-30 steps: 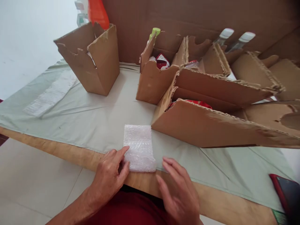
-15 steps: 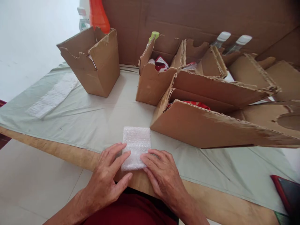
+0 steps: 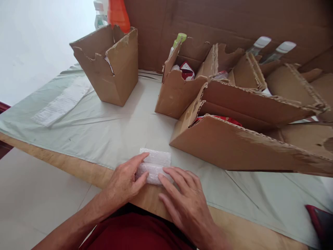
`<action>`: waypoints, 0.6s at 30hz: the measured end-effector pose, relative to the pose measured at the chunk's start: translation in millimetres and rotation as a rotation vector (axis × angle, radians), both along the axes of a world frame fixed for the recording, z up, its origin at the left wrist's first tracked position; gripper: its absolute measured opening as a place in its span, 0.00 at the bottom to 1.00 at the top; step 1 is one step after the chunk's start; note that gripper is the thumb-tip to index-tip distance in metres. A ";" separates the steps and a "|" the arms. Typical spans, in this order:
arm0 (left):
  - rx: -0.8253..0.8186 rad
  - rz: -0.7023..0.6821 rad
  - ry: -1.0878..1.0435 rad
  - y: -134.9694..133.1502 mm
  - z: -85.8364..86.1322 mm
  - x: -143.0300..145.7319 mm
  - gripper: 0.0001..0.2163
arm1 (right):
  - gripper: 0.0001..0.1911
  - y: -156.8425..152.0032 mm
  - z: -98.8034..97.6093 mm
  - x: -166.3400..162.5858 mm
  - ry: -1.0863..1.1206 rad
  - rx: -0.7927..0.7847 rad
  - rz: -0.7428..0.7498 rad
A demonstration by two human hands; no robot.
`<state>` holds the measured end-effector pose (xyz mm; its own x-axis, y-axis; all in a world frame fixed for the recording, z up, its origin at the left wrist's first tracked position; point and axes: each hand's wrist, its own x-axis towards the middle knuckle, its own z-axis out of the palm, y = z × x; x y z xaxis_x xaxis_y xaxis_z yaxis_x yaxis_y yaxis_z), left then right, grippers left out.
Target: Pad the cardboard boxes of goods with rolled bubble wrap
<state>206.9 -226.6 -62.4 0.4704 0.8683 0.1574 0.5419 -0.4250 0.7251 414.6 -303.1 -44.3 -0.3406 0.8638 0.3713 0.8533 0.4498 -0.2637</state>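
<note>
A small white sheet of bubble wrap lies near the front edge of the table, partly rolled or folded over itself. My left hand grips its left end, thumb under and fingers on top. My right hand rests on the near right part of the roll, fingers pressing it flat. Both hands sit over the bare wooden strip of the table edge.
A pale green cloth covers the table. A torn cardboard box stands at the back left, another at centre, and long cardboard trays at the right. Bottles stand behind. A dark red object lies at the right edge.
The bubble wrap lay flat and long a second ago; now it is rolled up shorter. Both hands have closed in on it and moved forward with the roll.
</note>
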 end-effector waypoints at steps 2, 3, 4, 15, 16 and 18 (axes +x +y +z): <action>0.091 0.063 0.014 2.2 -0.3 0.0 0.19 | 0.17 8.4 -3.4 -1.9 -0.047 -0.047 0.006; 0.130 0.112 0.007 1.8 0.9 -1.7 0.19 | 0.16 13.7 -5.9 -2.3 -0.050 -0.064 -0.006; 0.153 0.162 -0.014 0.3 2.9 -4.8 0.18 | 0.16 19.0 -8.4 -2.1 -0.038 -0.080 -0.021; -0.811 0.065 -0.672 -43.5 4.7 -12.0 0.27 | 0.16 0.1 -1.9 -2.6 0.358 -0.081 -0.065; -0.844 0.037 -0.697 -45.3 3.6 -8.3 0.29 | 0.17 -6.7 1.1 -5.2 0.376 -0.105 -0.045; -0.866 -0.007 -0.698 -49.5 1.0 -4.3 0.32 | 0.16 -18.7 6.1 -9.4 0.410 -0.195 -0.006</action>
<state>202.6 -276.0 -61.4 0.5205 0.8106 -0.2685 -0.1015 0.3710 0.9231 405.2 -321.8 -38.1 -0.1938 0.9327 0.3043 0.6631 0.3531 -0.6600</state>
